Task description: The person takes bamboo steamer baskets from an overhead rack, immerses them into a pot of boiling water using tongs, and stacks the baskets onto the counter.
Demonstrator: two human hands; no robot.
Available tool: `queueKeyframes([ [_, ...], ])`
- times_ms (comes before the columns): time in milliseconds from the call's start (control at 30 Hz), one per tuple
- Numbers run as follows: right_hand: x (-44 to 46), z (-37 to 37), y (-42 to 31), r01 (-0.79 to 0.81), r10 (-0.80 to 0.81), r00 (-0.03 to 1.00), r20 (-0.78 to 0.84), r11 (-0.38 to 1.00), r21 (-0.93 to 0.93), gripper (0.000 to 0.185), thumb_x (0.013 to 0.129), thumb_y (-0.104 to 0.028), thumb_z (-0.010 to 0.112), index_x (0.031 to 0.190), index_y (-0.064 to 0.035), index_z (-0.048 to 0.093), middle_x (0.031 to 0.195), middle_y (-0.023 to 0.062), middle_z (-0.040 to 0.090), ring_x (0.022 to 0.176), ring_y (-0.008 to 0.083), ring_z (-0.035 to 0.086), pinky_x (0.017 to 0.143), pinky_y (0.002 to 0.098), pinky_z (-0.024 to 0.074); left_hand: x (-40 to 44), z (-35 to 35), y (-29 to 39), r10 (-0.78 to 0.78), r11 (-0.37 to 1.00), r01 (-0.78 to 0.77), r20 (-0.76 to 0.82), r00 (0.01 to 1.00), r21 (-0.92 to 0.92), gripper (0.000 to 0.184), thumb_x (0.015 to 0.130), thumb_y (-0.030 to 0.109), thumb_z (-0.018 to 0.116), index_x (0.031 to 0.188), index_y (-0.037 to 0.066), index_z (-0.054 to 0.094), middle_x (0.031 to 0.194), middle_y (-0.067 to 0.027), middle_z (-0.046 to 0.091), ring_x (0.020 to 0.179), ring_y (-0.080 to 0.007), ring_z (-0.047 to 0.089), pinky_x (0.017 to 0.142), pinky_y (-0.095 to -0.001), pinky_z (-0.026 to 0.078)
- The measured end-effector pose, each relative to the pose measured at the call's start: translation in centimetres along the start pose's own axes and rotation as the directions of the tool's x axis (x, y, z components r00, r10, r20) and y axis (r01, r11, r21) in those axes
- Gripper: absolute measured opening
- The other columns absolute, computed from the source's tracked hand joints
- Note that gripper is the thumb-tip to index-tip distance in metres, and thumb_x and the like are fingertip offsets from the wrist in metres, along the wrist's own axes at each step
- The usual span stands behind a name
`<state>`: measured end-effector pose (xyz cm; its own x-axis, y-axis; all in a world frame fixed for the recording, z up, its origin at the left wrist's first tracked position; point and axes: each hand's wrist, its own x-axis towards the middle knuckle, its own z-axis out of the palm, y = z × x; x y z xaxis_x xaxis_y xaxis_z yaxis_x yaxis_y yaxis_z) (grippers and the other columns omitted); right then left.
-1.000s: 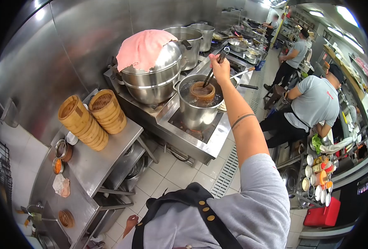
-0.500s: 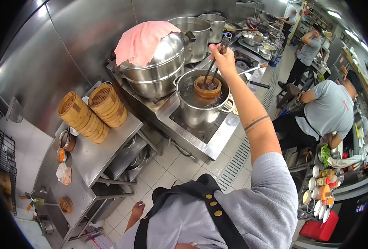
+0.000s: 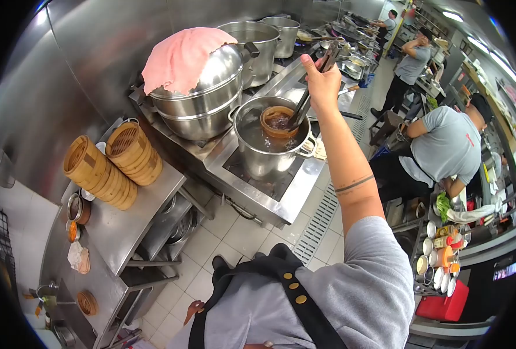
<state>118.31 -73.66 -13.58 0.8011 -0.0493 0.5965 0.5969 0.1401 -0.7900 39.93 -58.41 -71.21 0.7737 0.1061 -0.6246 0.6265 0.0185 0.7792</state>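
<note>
My right hand (image 3: 323, 87) is closed around dark metal tongs (image 3: 306, 106), arm stretched forward over the stove. The tong tips reach the right side of a small round bamboo steamer basket (image 3: 276, 129); whether they pinch its rim, I cannot tell. Dark liquid shows inside the basket, which sits partly sunk in a steel stockpot (image 3: 261, 160) of dark water. My left hand (image 3: 194, 310) hangs low beside the apron, partly hidden, its fingers loosely apart with nothing visible in them.
A large steel steamer (image 3: 203, 107) draped with a pink cloth (image 3: 182, 58) stands left of the pot. Stacked bamboo steamers (image 3: 109, 183) stand on the steel table (image 3: 109, 232). A co-worker in a grey shirt (image 3: 447, 136) bends over at right.
My right hand has turned the tongs, and their tips have shifted from inside the basket to its right side. The view has swung slightly, moving the scene left.
</note>
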Motion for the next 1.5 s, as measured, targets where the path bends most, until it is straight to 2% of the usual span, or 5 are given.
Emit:
queueKeyframes([
  [100,-0.2,0.3,-1.5,-0.055,0.055,0.998,-0.014,0.998,-0.035,0.038,0.081,-0.028,0.084,0.079,-0.0081,0.051,0.070,-0.0002,0.056,0.056,0.0087,0.051,0.050,0.0243,0.0421,-1.0,-1.9,1.0,0.298,0.953,-0.267,-0.315,0.901,0.140,0.026,0.093,0.022,0.065,0.112,0.006,0.066,0.090,-0.0029,0.065,0.069,-0.0112,0.061,0.064,-0.0274,0.050],
  [133,-0.5,0.7,-1.6,-0.055,0.054,0.998,-0.017,0.998,-0.041,0.038,0.081,-0.028,0.084,0.079,-0.0081,0.051,0.070,-0.0002,0.056,0.056,0.0087,0.051,0.050,0.0243,0.0421,0.2,-2.0,3.5,-0.292,0.925,0.172,-0.345,0.892,-0.338,0.033,0.093,0.021,0.063,0.122,0.006,0.061,0.095,-0.0030,0.064,0.063,-0.0126,0.056,0.057,-0.0301,0.047],
  [433,-3.9,2.6,-1.1,-0.020,-0.030,0.975,-0.222,0.975,-0.220,0.040,0.080,-0.025,0.083,0.064,-0.0086,0.050,0.060,-0.0033,0.051,0.055,0.0070,0.042,0.050,0.0270,0.0354,-0.4,-9.8,3.6,-0.225,0.947,0.094,-0.425,0.877,-0.308,0.039,0.094,0.021,0.062,0.128,0.003,0.055,0.082,-0.0041,0.062,0.065,-0.0110,0.054,0.054,-0.0318,0.046],
  [1033,-15.6,5.2,-9.0,0.418,-0.165,0.681,0.713,0.888,-0.193,0.032,0.079,-0.011,0.074,0.058,-0.0041,0.052,0.052,0.0026,0.051,0.051,0.0079,0.044,0.049,0.0296,0.0370,-1.6,-25.4,4.7,-0.198,0.954,0.096,-0.353,0.914,-0.285,0.019,0.091,0.018,0.063,0.107,0.008,0.062,0.072,0.0012,0.056,0.063,-0.0082,0.052,0.052,-0.0283,0.041],
  [1500,-14.6,5.6,-0.6,-0.206,0.188,0.974,0.127,0.968,0.145,0.037,0.090,-0.036,0.074,0.074,-0.0067,0.058,0.060,0.0020,0.060,0.054,0.0085,0.054,0.051,0.0251,0.0400,2.3,-24.2,-1.1,0.190,0.911,-0.120,-0.145,0.971,0.395,0.011,0.091,0.018,0.065,0.100,0.010,0.067,0.081,0.0010,0.061,0.069,-0.0114,0.059,0.058,-0.0291,0.048],
])
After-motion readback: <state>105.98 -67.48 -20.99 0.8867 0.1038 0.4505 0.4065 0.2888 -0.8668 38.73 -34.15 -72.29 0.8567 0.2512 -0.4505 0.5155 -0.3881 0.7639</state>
